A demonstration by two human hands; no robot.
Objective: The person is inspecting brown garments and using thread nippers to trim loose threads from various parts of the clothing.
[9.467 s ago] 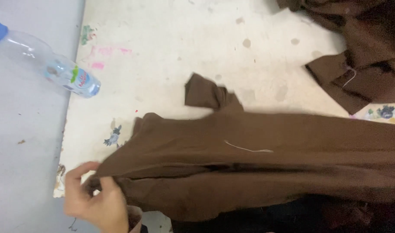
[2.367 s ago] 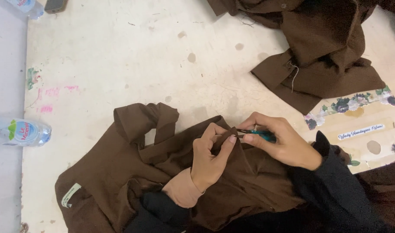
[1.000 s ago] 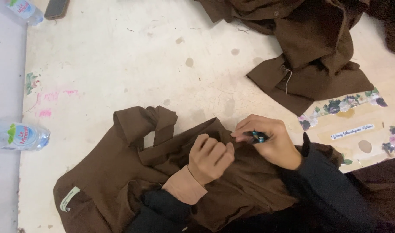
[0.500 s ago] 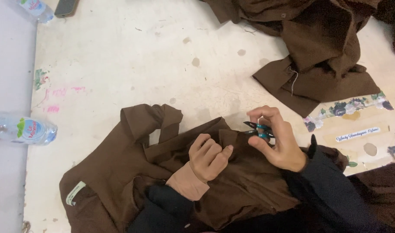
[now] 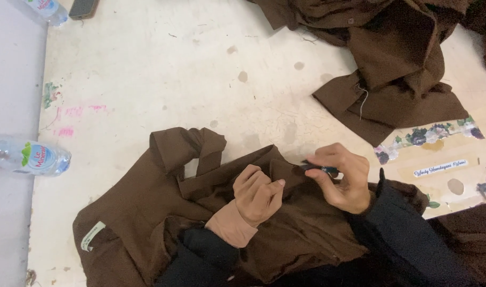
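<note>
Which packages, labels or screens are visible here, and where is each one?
Plastic water bottle: left edge, lying down, clear, blue-and-white wrap label.
Second bottle: top left corner, partly cut off, clear with a label.
Phone: top left, dark, flat, screen unlit.
Sewn-in tag: on the brown garment, lower left, small pale rectangle.
Floral card: right side, tan with flower borders.

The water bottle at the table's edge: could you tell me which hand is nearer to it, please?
Left. The left hand rests on the brown garment, on the side toward the water bottle. The right hand, pinching a small teal-handled tool, sits farther from it.
</note>
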